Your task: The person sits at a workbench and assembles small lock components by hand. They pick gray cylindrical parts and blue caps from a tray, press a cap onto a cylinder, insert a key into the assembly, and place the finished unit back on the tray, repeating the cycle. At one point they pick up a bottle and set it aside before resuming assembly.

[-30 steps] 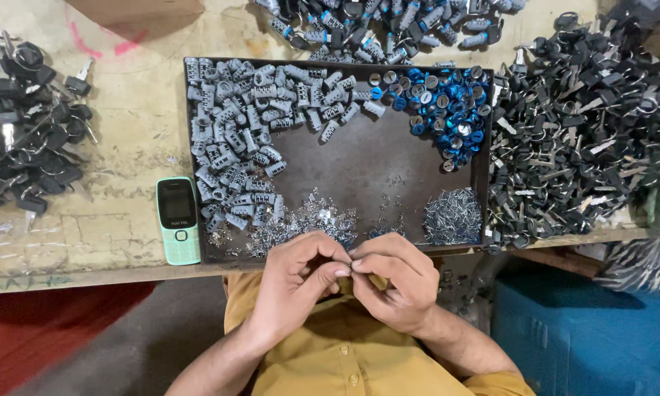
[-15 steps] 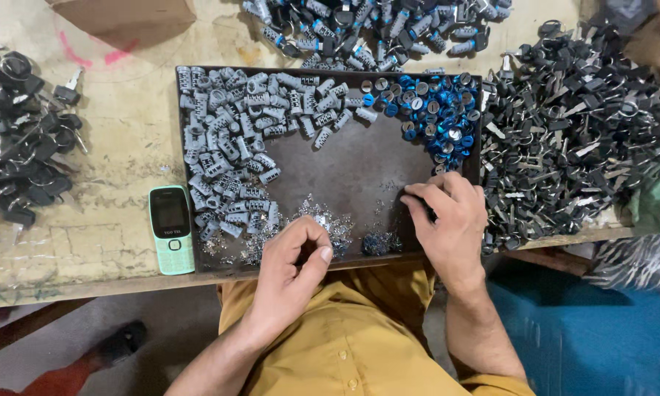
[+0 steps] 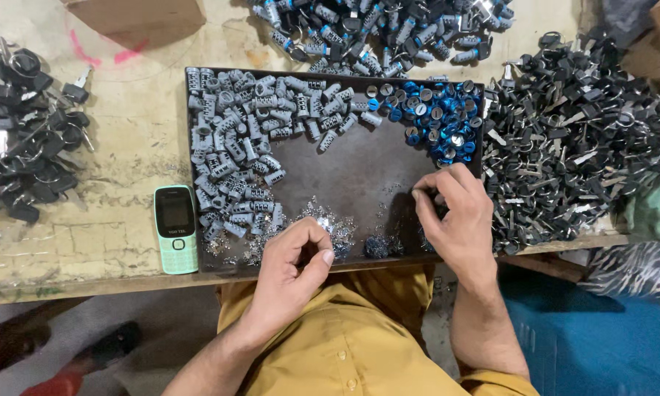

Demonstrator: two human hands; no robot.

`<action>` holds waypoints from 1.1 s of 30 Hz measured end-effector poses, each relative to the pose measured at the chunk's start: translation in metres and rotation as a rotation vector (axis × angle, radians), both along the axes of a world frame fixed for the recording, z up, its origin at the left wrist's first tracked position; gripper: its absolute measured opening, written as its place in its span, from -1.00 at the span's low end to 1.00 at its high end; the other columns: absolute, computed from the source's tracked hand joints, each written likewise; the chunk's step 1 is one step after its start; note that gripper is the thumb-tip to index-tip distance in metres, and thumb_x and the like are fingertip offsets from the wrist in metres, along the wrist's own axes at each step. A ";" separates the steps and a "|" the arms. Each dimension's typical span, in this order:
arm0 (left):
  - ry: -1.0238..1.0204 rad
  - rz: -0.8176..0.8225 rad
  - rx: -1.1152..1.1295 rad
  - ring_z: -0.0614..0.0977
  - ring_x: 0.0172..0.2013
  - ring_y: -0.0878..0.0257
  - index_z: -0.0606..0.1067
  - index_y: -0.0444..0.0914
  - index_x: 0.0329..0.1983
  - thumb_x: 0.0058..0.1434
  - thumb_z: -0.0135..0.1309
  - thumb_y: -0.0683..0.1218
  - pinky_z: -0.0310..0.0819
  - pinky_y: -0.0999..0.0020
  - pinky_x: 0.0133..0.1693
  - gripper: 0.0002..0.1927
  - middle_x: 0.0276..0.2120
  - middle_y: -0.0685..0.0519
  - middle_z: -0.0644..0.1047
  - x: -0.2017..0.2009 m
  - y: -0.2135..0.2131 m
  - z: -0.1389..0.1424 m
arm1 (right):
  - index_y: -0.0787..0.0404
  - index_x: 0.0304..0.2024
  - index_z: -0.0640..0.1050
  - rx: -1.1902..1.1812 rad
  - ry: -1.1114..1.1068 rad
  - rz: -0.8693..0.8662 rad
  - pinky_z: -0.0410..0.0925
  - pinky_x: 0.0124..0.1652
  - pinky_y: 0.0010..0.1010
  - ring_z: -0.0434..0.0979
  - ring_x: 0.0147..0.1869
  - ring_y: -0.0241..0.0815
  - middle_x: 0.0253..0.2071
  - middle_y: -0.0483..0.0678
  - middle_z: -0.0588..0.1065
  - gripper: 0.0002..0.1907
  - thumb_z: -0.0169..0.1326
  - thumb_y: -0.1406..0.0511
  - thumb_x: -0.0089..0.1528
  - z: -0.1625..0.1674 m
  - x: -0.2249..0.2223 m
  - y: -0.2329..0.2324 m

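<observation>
Since the earlier frame our right hand [image 3: 453, 220] has slid down the dark tray [image 3: 359, 169] toward the small metal bits [image 3: 377, 246]; we judge this the picking step.

Our left hand [image 3: 294, 265] sits curled, thumb to forefinger; what it pinches we cannot tell. Right fingers are bent over the tray, nothing gripped. Next calls for a fine pinch. Brown cardboard box [image 3: 143, 18] lies top left; green phone [image 3: 176, 229] beside the tray.

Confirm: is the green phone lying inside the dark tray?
No, the green phone lies on the bare tabletop just left of the dark tray, outside its rim.
</observation>
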State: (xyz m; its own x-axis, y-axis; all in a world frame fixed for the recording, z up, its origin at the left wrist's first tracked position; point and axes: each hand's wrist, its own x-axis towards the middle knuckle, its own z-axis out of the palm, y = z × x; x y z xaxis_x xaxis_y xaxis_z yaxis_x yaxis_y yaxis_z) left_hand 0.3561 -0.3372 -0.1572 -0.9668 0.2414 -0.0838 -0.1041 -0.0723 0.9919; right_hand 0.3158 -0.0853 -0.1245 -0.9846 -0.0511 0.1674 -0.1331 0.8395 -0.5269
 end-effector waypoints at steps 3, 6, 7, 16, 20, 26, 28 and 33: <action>0.012 -0.012 -0.007 0.33 -0.46 0.42 0.41 -0.29 -0.37 0.21 0.10 -0.21 0.20 0.47 -0.43 -0.90 -0.45 0.16 0.39 0.000 0.002 0.003 | 0.30 -0.26 0.51 -0.133 -0.074 0.016 0.33 -0.23 -0.44 0.46 -0.28 -0.19 -0.28 -0.04 0.45 -0.91 0.16 0.47 0.18 0.002 0.004 0.001; 0.057 -0.044 0.036 0.39 -0.41 0.43 0.44 -0.30 -0.34 0.22 0.11 -0.24 0.26 0.48 -0.38 -0.93 -0.40 0.16 0.44 0.001 0.006 0.006 | 0.31 -0.24 0.48 -0.403 -0.170 0.125 0.31 -0.15 -0.48 0.44 -0.18 -0.24 -0.22 -0.04 0.44 -0.92 0.10 0.48 0.21 0.004 0.017 -0.003; 0.070 -0.057 0.057 0.41 -0.40 0.43 0.45 -0.30 -0.33 0.23 0.11 -0.25 0.28 0.48 -0.37 -0.94 -0.39 0.15 0.46 0.003 0.008 0.006 | 0.31 -0.22 0.48 -0.555 -0.217 0.191 0.32 -0.09 -0.48 0.44 -0.11 -0.25 -0.17 -0.02 0.44 -0.92 0.08 0.48 0.23 0.003 0.024 -0.007; -0.245 -0.158 0.471 0.37 -0.30 0.50 0.46 -0.31 -0.18 0.40 0.08 -0.23 0.28 0.55 -0.27 -0.95 -0.31 0.21 0.41 0.010 0.018 -0.005 | 0.33 -0.16 0.50 -0.977 -0.369 0.263 0.35 -0.02 -0.50 0.47 -0.03 -0.26 -0.07 0.03 0.48 -0.93 0.11 0.47 0.31 -0.010 0.056 -0.031; -0.253 -0.167 0.455 0.41 -0.34 0.49 0.48 -0.33 -0.18 0.39 0.11 -0.19 0.32 0.53 -0.31 -0.92 -0.33 0.19 0.45 0.010 0.014 -0.006 | 0.33 -0.19 0.53 -0.914 -0.370 0.316 0.35 -0.04 -0.50 0.48 -0.04 -0.26 -0.09 0.03 0.49 -0.95 0.12 0.47 0.29 -0.005 0.052 -0.029; -0.154 -0.168 0.342 0.43 -0.32 0.49 0.52 -0.34 -0.21 0.39 0.16 -0.11 0.35 0.53 -0.29 -0.84 -0.34 0.17 0.49 0.007 0.007 -0.002 | 0.34 -0.27 0.55 -0.809 -0.382 0.342 0.33 -0.22 -0.51 0.51 -0.18 -0.25 -0.16 0.05 0.55 -0.97 0.12 0.48 0.22 0.009 0.042 -0.033; -0.118 -0.167 0.266 0.45 -0.34 0.49 0.53 -0.33 -0.23 0.36 0.18 -0.09 0.37 0.53 -0.31 -0.81 -0.37 0.17 0.52 0.005 0.005 -0.002 | 0.34 -0.28 0.54 -0.812 -0.384 0.368 0.35 -0.20 -0.50 0.52 -0.18 -0.23 -0.17 0.05 0.55 -0.97 0.11 0.47 0.22 0.013 0.039 -0.034; -0.115 -0.178 0.245 0.44 -0.36 0.49 0.53 -0.33 -0.24 0.35 0.20 -0.08 0.35 0.53 -0.34 -0.80 -0.40 0.17 0.52 0.002 0.003 -0.001 | 0.34 -0.29 0.55 -0.738 -0.367 0.407 0.36 -0.21 -0.50 0.54 -0.20 -0.23 -0.20 0.05 0.57 -0.96 0.11 0.45 0.20 0.019 0.034 -0.033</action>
